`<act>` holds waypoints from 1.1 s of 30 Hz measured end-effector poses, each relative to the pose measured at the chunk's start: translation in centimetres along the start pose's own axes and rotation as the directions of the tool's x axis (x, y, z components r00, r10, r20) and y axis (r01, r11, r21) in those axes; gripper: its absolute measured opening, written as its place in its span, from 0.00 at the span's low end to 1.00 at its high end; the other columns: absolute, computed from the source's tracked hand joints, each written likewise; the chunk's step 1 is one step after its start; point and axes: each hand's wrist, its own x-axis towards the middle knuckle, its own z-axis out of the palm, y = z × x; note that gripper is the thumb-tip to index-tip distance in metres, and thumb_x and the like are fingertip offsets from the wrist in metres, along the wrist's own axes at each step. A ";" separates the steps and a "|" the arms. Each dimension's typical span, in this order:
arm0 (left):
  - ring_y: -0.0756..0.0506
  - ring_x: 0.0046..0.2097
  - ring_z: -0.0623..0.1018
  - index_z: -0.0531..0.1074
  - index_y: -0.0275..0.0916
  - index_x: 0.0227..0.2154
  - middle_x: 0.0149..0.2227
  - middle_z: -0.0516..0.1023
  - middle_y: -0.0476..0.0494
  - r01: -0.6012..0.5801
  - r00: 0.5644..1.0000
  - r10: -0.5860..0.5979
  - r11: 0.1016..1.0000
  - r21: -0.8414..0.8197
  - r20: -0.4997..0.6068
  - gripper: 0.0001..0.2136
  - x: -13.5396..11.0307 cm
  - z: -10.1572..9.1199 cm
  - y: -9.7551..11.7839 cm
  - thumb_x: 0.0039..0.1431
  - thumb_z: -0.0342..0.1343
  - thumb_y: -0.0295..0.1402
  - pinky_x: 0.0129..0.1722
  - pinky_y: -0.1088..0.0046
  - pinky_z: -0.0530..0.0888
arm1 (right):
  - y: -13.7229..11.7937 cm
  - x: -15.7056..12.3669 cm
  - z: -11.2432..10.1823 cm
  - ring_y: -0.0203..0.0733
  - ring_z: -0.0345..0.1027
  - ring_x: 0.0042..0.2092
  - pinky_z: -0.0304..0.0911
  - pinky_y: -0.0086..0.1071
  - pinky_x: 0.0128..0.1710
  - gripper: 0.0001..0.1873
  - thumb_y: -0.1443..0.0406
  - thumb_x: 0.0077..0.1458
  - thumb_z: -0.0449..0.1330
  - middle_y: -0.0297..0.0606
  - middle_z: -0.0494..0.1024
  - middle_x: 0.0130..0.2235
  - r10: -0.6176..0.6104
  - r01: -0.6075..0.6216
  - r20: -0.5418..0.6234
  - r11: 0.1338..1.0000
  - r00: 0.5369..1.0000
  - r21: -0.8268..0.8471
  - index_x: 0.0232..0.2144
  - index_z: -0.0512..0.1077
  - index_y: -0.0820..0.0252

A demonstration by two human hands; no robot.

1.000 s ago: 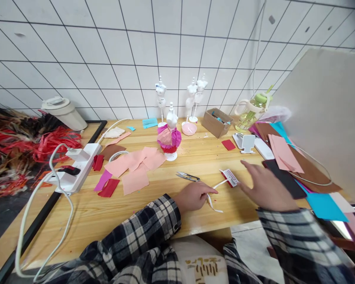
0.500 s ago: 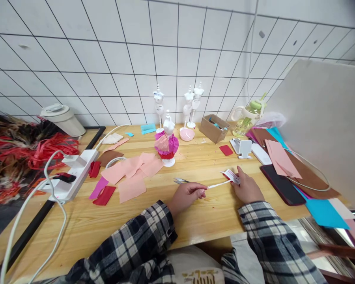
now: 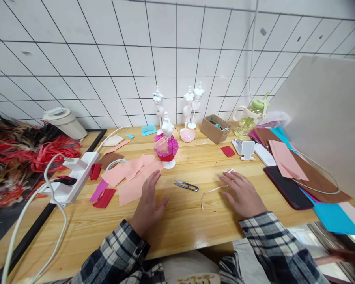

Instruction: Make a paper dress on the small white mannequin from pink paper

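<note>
My left hand (image 3: 149,205) is raised over the table, fingers stretched out and nothing in it. Pink paper sheets (image 3: 131,191) lie just beyond its fingertips. My right hand (image 3: 245,194) has its fingers apart, low over a small white printed piece (image 3: 231,170) that it mostly covers. From under that hand a thin white strip (image 3: 210,191) trails onto the wood and curls at its end. Between the hands lie small thread snips (image 3: 187,185). Behind them stands a mini dress form (image 3: 167,128) in a ruffled purple, pink and red paper skirt (image 3: 166,147).
Bare white dress forms (image 3: 158,103), a pink bowl (image 3: 187,135) and a cardboard box (image 3: 215,129) line the back. At right are a phone (image 3: 287,188), a phone stand (image 3: 247,150) and coloured sheets. A power strip (image 3: 73,177) with cables sits at left.
My left hand has let go of the white strip's end and moved left, opening. The strip has dropped to the table, and the snips are uncovered. My right hand's fingers have spread over the printed piece.
</note>
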 end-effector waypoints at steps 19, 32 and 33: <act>0.41 0.41 0.71 0.76 0.38 0.28 0.32 0.75 0.40 -0.224 0.894 0.049 0.909 0.350 0.445 0.13 5.9 7.9 6.2 0.60 0.52 0.41 0.46 0.56 0.63 | -4.3 2.1 1.9 0.43 0.68 0.46 0.53 0.42 0.50 0.06 0.65 0.56 0.60 0.35 0.79 0.43 -0.083 0.078 0.027 0.984 0.996 0.160 0.37 0.75 0.52; 0.41 0.60 0.65 0.63 0.37 0.58 0.60 0.66 0.37 -0.189 0.923 0.101 0.960 0.208 0.372 0.25 5.6 5.5 4.2 0.55 0.47 0.22 0.58 0.59 0.63 | -3.9 1.8 2.4 0.43 0.68 0.42 0.55 0.40 0.48 0.05 0.67 0.58 0.55 0.38 0.79 0.38 -0.102 0.104 -0.022 0.952 0.994 0.287 0.32 0.71 0.58; 0.41 0.60 0.64 0.63 0.35 0.58 0.60 0.66 0.35 -0.200 0.920 0.112 0.958 0.205 0.376 0.24 5.6 6.0 4.7 0.57 0.47 0.23 0.58 0.59 0.62 | -4.0 1.8 2.4 0.44 0.68 0.42 0.55 0.40 0.48 0.05 0.67 0.58 0.55 0.39 0.79 0.37 -0.099 0.103 -0.027 0.953 0.995 0.285 0.32 0.71 0.58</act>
